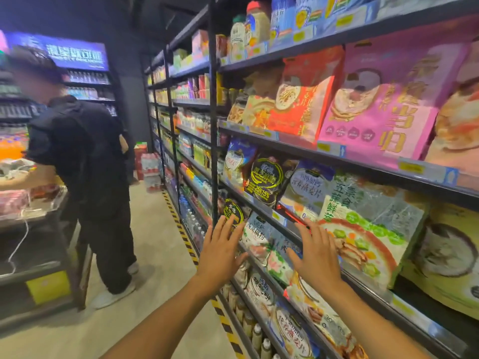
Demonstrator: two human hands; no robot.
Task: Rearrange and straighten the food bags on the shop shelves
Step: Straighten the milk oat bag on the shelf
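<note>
both hands raised before the lower shelves, neither touching a bag that i can see. left hand (pixel 223 251): grip open, fingers spread, holding nothing. right hand (pixel 315 257): same, palm toward the stock. blue-and-white oat bag (pixel 255 235) sits between the two hands, at the front edge of its shelf, tilted and overlapping its neighbour; black-and-yellow bag (pixel 233 212) just behind the left fingertips, at the shelf's left end by the upright post (pixel 213 125). judgement: take the oat bag by both side edges, lift clear of the lip, stand it upright and flush with the row; flat palms, not a pinch, or the soft pack will buckle. green-and-white bowl bag (pixel 363 229) on the shelf above overhangs the reach and could be knocked. a person in black (pixel 85 156) stands well apart across the aisle; hazard tape (pixel 178 224) runs along the floor at the shelf foot.
</note>
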